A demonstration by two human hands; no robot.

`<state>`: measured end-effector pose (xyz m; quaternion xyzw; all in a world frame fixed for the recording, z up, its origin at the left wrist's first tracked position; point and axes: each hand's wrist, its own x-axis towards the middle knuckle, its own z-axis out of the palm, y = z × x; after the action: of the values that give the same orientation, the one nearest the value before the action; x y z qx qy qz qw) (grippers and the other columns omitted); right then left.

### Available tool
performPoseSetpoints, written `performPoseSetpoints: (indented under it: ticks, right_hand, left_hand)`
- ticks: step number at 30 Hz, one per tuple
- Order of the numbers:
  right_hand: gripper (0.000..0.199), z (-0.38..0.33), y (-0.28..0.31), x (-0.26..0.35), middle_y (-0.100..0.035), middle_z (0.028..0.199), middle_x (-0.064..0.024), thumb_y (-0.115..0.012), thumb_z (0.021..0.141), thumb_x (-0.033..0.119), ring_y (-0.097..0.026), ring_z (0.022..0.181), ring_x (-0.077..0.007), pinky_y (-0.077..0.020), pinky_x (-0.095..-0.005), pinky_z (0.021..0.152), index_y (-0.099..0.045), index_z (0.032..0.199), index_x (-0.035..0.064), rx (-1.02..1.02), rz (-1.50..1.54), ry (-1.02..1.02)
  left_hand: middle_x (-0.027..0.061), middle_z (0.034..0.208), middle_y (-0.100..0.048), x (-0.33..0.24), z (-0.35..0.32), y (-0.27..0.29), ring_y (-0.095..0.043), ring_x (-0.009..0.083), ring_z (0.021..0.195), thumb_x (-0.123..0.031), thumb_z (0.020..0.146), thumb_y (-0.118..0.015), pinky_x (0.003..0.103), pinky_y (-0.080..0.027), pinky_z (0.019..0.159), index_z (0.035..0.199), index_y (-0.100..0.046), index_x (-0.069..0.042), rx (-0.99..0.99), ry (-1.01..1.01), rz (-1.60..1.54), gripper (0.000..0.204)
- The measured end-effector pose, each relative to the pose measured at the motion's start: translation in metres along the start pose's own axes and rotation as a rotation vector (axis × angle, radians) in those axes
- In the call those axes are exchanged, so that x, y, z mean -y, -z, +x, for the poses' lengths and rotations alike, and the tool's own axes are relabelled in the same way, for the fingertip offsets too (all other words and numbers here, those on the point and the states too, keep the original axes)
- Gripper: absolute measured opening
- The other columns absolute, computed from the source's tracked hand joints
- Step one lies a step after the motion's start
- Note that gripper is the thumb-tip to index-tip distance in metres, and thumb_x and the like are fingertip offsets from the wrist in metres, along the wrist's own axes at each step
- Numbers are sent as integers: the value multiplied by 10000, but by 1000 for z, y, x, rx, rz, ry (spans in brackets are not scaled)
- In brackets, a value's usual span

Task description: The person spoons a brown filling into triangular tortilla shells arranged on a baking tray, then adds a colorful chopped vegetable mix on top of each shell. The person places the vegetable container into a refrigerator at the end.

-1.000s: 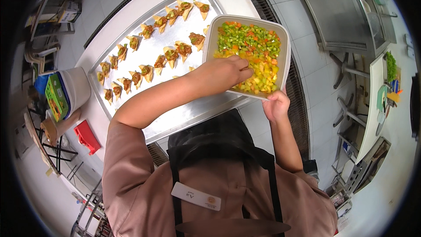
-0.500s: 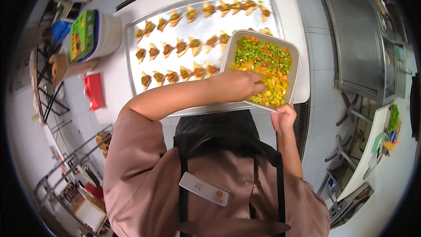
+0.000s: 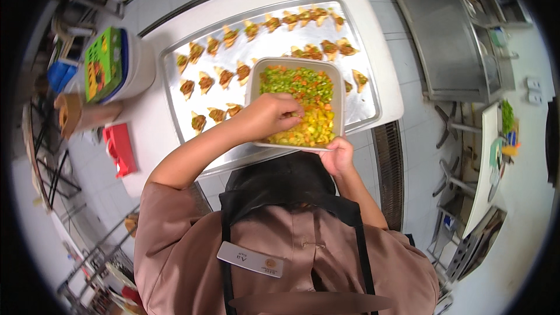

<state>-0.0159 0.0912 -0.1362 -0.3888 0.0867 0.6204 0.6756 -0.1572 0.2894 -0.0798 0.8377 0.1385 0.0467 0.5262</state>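
Note:
A square beige tub [image 3: 339, 96] of diced vegetables [image 3: 297, 84], green and orange on the far side and yellow nearer, is held over the baking tray [image 3: 268, 30]. My right hand [image 3: 338, 156] grips its near right corner, with some fingers hidden beneath. Over the tub's left side, my left hand [image 3: 273, 118] has its fingers pinched together at the vegetables, with a few bits at the tips. Rows of small pastry pieces [image 3: 224, 76] topped with browned filling and green bits lie on the tray; the tub hides some of them.
The tray rests on a white table [image 3: 382, 52]. At the table's left stand a clear plastic bin [image 3: 140, 61] with a green box [image 3: 105, 61] on top, a brown container [image 3: 87, 114] and a red holder [image 3: 121, 149]. A steel counter [image 3: 434, 35] is at the right.
The tub and both hands have moved left across the tray, uncovering pastries on the right and covering others in the middle. My left hand stays pinched inside the tub.

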Motion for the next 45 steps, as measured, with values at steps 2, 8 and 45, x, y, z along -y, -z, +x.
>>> performPoseSetpoints:
  ticks: [2,8,45]
  right_hand:
    - [856,-4,3,5,-377,1321,-180,-402,597,1,-412,1211,-383,-472,-583,855,-203,1420,123,-8,13,52]
    - [904,-20,31,45,-357,1368,-153,-430,576,10,-381,1265,-324,-364,-468,1021,-175,1438,107,-132,9,225]
    - [796,-24,69,181,-431,1313,-155,-417,584,2,-453,1197,-340,-457,-483,932,-307,1371,51,-97,-126,241]
  left_hand:
    - [65,851,-654,-3,20,2,-623,146,727,-96,826,-668,266,-499,663,968,-642,-25,75,198,-333,161]
    - [28,843,-654,19,122,21,-602,96,765,-169,839,-680,253,-489,732,995,-635,-30,-84,306,-674,213]
    - [83,990,-646,96,115,70,-627,156,887,-109,877,-621,226,-523,825,1044,-597,28,-679,415,-995,217]
